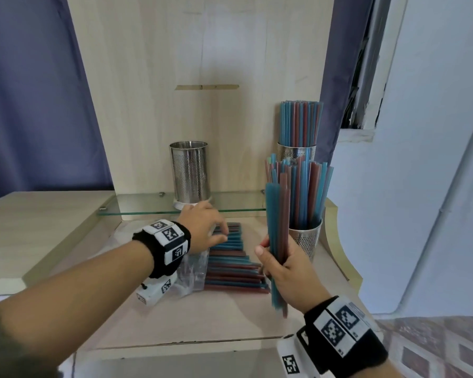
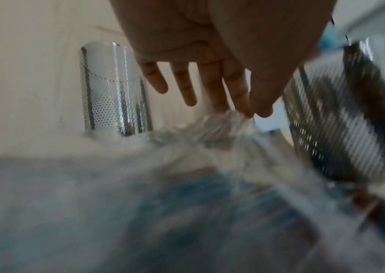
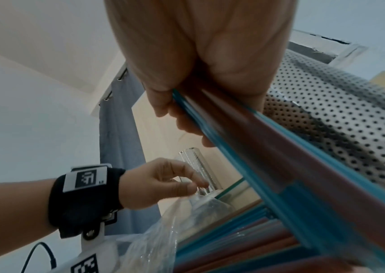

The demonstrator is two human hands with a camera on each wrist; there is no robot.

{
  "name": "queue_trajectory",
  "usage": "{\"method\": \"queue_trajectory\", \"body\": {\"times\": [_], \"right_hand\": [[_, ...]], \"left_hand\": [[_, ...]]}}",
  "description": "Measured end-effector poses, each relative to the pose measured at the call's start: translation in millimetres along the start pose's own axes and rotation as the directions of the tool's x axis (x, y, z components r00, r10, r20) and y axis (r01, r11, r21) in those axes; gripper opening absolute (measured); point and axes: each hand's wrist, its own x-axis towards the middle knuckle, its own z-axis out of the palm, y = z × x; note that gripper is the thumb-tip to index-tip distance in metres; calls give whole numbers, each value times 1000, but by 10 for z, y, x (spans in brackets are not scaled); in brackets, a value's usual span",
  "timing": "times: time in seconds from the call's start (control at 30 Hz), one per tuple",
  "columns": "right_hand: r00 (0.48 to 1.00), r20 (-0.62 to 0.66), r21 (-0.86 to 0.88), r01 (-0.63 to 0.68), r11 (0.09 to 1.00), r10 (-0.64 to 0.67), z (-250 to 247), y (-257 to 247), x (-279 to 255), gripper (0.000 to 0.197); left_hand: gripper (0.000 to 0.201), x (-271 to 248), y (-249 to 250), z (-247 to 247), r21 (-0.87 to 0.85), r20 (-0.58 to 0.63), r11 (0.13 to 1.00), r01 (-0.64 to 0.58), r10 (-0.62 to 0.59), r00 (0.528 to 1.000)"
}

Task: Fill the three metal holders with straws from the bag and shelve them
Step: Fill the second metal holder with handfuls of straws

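Right hand (image 1: 280, 264), nearest the camera, gripped an upright bundle of blue and red plastic straws (image 1: 277, 214), fingers curled round it. Left hand (image 1: 202, 227) reached over the clear plastic bag (image 1: 193, 271) of loose straws (image 1: 232, 266) on the pale wood-laminate counter (image 1: 52, 227); fingers loosely extended, fingertips at the plastic, grip unclear. One filled perforated metal holder (image 1: 306, 238) sat on the counter, another filled holder (image 1: 296, 151) behind it, an empty perforated steel holder (image 1: 190, 173) on the glass shelf (image 1: 148, 207). Blue curtain (image 1: 33, 91) left, white wall (image 1: 434, 159) right. Wrist bands (image 1: 165, 241) carried black-and-white square markers; no readable writing.
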Motion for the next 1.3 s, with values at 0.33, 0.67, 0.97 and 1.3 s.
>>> {"method": "queue_trajectory", "body": {"times": [0.33,0.67,0.97,1.3], "right_hand": [[1000,-3,25,-15,1000,16,-32,183,31,9],[997,3,-121,78,990,-79,64,230,8,8],[998,-42,-50,35,998,-37,32,306,48,6],[995,-59,2,80,997,-80,-8,351,39,9]], "left_hand": [[90,64,-83,330,241,261,970,3,-68,963],[83,124,-133,535,117,242,990,78,-105,965],[24,114,13,391,153,281,988,7,-51,958],[23,1,156,-138,-164,-99,986,-17,1,995]]}}
